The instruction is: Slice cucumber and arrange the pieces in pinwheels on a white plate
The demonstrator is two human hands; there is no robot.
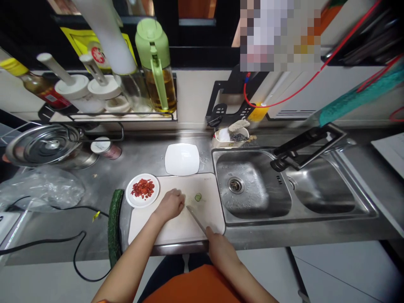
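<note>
A white cutting board lies on the counter. My left hand is over its middle with the fingers curled in; whatever is beneath them is hidden. My right hand grips a knife by its handle at the board's front edge. The blade points up and left, its tip close to the fingers of my left hand. Thin cucumber slices lie on the board right of my left hand. A round white plate of chopped red pieces overlaps the board's upper left corner.
A whole cucumber lies left of the board, near a black cable. Behind the board is a white square plate. A double sink adjoins on the right. Seasoning jars and an oil bottle stand on a rack.
</note>
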